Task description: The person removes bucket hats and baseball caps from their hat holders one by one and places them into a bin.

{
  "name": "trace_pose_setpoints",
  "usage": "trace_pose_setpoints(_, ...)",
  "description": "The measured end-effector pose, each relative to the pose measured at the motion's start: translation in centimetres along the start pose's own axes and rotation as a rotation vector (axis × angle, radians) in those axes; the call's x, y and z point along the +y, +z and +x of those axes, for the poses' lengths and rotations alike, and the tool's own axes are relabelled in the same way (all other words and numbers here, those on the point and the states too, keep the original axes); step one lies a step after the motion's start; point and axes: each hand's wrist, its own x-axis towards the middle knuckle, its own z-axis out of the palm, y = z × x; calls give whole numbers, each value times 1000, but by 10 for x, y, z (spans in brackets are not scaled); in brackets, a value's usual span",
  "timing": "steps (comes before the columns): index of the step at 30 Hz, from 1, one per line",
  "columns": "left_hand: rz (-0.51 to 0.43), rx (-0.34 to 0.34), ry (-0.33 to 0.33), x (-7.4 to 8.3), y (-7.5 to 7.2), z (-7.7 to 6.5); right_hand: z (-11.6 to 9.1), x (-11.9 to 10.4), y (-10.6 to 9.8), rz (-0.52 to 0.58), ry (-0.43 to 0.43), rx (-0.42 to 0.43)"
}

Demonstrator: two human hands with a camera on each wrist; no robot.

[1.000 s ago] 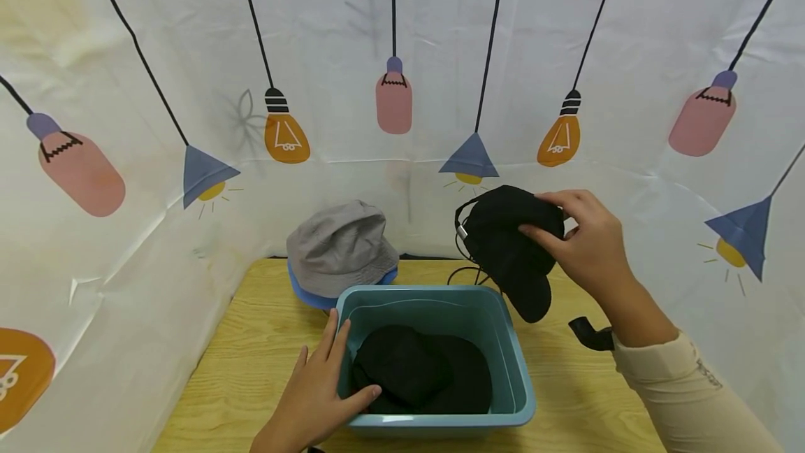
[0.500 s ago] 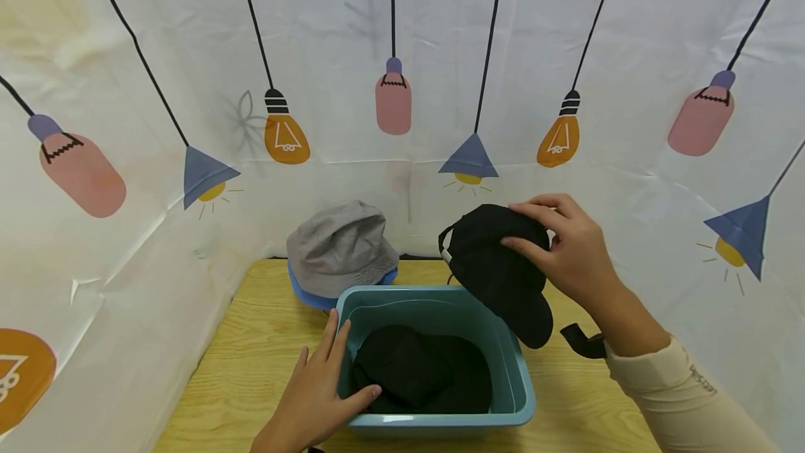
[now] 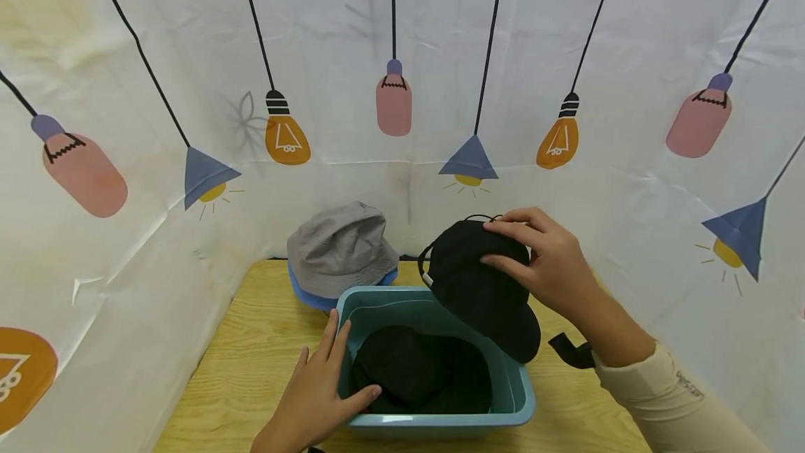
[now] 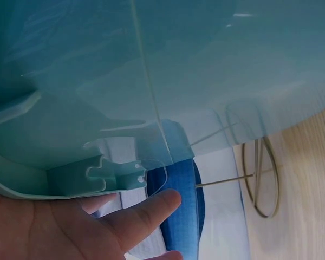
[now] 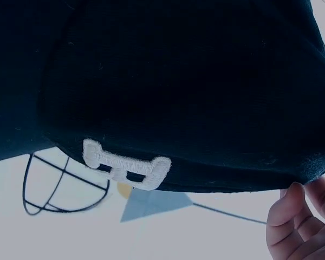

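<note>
My right hand (image 3: 544, 257) pinches a black baseball cap (image 3: 465, 278) by its crown, thumb on the near side. The cap hangs tilted, brim down, overlapping the back right rim of a teal plastic basin (image 3: 516, 397). White stitching (image 5: 127, 165) shows on the cap in the right wrist view, with thumb and fingertips (image 5: 292, 203) at its edge. At the basin's left rim rests my left hand (image 3: 314, 390), fingers stretched along the outside and thumb over the inside. Inside the basin lies a black hat (image 3: 402, 365) with a wide brim.
Behind the basin on the left, a grey bucket hat (image 3: 339, 247) sits over a blue hat (image 3: 308, 296). Thin wire loops, one a wire stand (image 5: 65, 184), show behind the held cap. A wooden table (image 3: 239, 341) lies beneath, against a white cloth backdrop (image 3: 189, 40).
My right hand has brought the black cap left and down, from beside the basin to over its back right rim. The left hand stays in place.
</note>
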Motion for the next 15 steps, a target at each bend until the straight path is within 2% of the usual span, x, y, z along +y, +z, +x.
trace_pose_setpoints(9, -5, 9, -2, 0, 1, 1, 1, -15, 8, 34, -45, -46)
trace_pose_setpoints(15, 3, 13, 1, -1, 1, 1, 5, -28, 14, 80, -129, -32)
